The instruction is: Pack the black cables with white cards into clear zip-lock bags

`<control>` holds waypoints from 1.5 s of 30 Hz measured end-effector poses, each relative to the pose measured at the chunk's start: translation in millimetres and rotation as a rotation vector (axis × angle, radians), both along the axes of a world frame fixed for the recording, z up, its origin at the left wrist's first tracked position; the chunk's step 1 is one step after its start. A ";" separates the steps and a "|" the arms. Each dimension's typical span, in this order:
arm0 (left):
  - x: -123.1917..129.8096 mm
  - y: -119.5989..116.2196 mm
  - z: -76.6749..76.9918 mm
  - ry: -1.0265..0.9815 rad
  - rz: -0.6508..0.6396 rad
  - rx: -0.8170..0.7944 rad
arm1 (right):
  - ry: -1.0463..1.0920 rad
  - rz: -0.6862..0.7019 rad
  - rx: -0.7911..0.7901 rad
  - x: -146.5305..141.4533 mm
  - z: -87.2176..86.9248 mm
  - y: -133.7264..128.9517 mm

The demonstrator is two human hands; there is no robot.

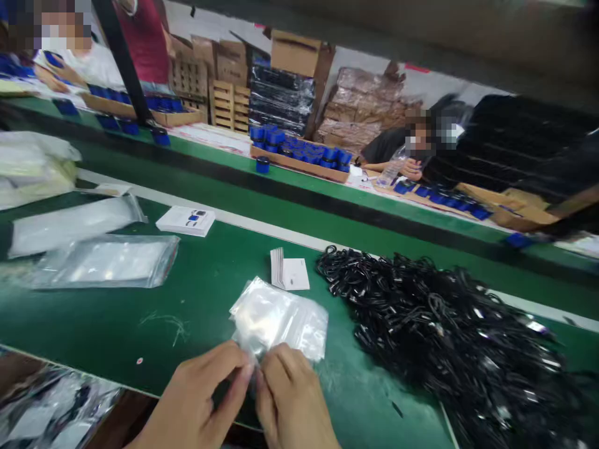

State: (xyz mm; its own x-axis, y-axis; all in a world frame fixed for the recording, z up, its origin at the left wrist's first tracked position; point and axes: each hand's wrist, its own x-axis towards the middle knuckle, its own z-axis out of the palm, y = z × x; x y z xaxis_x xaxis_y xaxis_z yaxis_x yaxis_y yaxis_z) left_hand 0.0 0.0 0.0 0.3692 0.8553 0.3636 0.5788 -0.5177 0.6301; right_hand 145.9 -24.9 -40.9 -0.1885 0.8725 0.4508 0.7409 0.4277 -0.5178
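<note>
My left hand [206,390] and my right hand [292,399] meet near the front edge of the green table. Thumb and forefinger of each are pinched on a small clear plastic bag [253,362], mostly hidden by the fingers. Just beyond my fingertips lies a fanned stack of clear plastic bags [285,318]. Behind that stack are folded white leaflets [290,273], some standing on edge. A heap of coiled black cables [435,324] spreads to the right of my hands.
A stack of printed cards [186,220] and filled plastic packs [112,262] lie at left. Beyond the raised green ledge stand boxes of blue-and-black items [299,153], with other people at work. Below the near edge, a container holds bagged pieces [51,399].
</note>
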 end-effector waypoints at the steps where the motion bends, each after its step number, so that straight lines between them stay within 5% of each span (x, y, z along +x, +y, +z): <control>1: 0.5 -1.8 -3.5 0.027 -0.010 -0.020 | 0.014 0.011 0.008 1.3 3.1 1.0; 9: -3.7 -8.3 -21.5 0.099 -0.050 -0.141 | -0.045 0.155 0.100 4.0 24.0 8.4; 15: -6.7 -2.7 -20.2 0.096 -0.091 -0.029 | -0.035 0.037 0.028 -2.9 18.8 3.0; 24: -6.1 -4.4 -18.0 0.179 0.093 0.362 | -0.065 -0.208 0.157 -10.7 11.1 2.8; 30: -8.4 -1.1 -16.4 0.211 0.114 0.307 | -0.033 -0.230 -0.019 -11.3 20.5 2.0; 35: -12.8 -0.6 -17.4 0.226 0.135 0.308 | -0.078 -0.258 0.054 -7.4 24.6 8.6; 38: -20.5 1.6 -17.6 0.192 0.244 0.217 | 0.026 -0.187 -0.054 -0.8 32.1 10.8; 41: -29.9 7.7 -18.7 0.040 0.362 -0.088 | 0.147 0.015 -0.386 6.2 39.2 10.3; 43: -34.0 12.8 -20.8 -0.108 0.337 -0.347 | 0.108 0.091 -0.524 9.5 39.2 8.5; 45: -34.6 16.7 -23.8 -0.237 0.277 -0.514 | 0.039 0.091 -0.480 11.9 36.9 6.8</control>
State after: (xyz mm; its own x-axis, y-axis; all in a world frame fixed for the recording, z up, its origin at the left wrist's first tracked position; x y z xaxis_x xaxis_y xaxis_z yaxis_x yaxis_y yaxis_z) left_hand -34.6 16.7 -23.8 0.0689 0.9949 -0.0741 0.4618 0.0340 0.8863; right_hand 157.7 -18.1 -4.0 -0.2650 0.9642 0.0099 0.6879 0.1963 -0.6987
